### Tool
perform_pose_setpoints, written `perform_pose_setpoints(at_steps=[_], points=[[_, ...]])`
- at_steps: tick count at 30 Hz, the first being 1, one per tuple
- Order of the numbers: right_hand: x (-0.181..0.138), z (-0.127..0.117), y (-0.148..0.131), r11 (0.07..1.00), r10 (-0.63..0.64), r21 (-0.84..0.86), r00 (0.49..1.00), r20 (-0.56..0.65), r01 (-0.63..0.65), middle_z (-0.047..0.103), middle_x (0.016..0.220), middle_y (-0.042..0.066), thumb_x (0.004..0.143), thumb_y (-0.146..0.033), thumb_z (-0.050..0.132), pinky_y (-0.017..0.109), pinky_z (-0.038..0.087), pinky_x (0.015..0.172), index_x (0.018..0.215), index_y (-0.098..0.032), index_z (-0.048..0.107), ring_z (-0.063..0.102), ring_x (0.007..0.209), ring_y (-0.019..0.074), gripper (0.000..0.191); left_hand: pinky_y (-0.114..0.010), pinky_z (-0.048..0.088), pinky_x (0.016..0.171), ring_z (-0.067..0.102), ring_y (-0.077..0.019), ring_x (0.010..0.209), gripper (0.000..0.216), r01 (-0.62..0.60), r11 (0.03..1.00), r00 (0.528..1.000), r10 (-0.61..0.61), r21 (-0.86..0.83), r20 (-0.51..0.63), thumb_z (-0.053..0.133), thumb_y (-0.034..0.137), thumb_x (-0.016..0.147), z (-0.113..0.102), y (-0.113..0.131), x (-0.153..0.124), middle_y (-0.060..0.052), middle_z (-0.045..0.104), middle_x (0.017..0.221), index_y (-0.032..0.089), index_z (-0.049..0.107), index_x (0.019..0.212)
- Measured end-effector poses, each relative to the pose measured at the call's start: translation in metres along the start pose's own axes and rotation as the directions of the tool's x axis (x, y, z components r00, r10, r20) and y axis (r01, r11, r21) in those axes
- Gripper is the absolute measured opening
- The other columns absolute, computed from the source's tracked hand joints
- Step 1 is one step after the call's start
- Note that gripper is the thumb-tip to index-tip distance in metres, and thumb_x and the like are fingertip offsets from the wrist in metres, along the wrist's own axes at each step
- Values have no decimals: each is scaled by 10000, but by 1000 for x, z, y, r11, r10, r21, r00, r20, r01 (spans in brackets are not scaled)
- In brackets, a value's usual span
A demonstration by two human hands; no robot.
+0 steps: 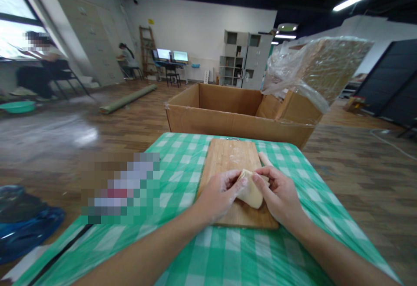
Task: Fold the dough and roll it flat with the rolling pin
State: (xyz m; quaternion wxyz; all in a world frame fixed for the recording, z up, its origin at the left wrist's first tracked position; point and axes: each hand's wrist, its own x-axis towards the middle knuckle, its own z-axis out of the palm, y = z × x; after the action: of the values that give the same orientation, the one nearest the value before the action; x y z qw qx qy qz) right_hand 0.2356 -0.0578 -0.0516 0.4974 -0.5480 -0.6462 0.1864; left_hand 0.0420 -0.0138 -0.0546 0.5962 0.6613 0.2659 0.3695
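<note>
A pale piece of dough (pixel 251 191) is held just above a floured wooden cutting board (pixel 230 157) on a table with a green and white checked cloth (pixel 182 177). My left hand (pixel 219 194) grips the dough's left edge with thumb and curled fingers. My right hand (pixel 278 192) pinches its right and top edge. Both hands are dusted with flour. A wooden rolling pin (pixel 264 159) shows partly behind my right hand.
A large open cardboard box (pixel 234 116) stands just beyond the table, with a plastic-wrapped slab (pixel 325 66) resting on its right side. A blue bag (pixel 22 229) lies on the floor at left. Two people sit far off at the left and back.
</note>
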Motion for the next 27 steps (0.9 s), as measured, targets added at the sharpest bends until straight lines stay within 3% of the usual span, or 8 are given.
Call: perform_pose_setpoints(at_steps=[3,6,12,19,27], points=[[0,0,-1,997,59,46,998,6,-59,754,1091,124,930,-549,638,362,555,704,940,-216,715,687,1087,359,342,-338,497,856,655,-247,977,495,16,1000,999,-16,9,-48,491,563,1003,-2,2,1,-72,756,1020,166,762,1124],[0,0,-2,996,72,58,997,19,-73,756,1036,121,933,-545,638,346,543,663,934,-216,715,698,1049,345,337,-334,492,863,660,-247,987,467,13,1000,1000,-13,2,-5,524,539,997,-1,6,2,-68,765,1019,168,764,1148],[-2,-1,-6,1000,-23,11,999,30,22,753,1036,114,944,-523,630,446,527,928,914,-243,726,560,1316,367,298,-317,494,799,676,-250,940,376,20,998,999,-22,63,28,660,472,934,1,15,-1,-66,775,986,172,777,1128],[-3,-4,-19,998,-61,2,983,173,61,763,994,81,947,-477,644,408,552,867,1048,-248,728,714,965,296,264,-307,499,760,692,-250,922,369,32,993,999,-34,114,11,637,467,944,0,12,-3,-79,787,1016,166,780,1101],[0,-6,-15,983,-145,-85,972,184,163,773,1019,48,942,-417,657,429,497,1004,1002,-265,768,713,965,267,197,-317,518,793,686,-245,928,373,29,994,998,-34,102,47,692,478,905,4,7,-4,-81,769,989,172,765,1105]])
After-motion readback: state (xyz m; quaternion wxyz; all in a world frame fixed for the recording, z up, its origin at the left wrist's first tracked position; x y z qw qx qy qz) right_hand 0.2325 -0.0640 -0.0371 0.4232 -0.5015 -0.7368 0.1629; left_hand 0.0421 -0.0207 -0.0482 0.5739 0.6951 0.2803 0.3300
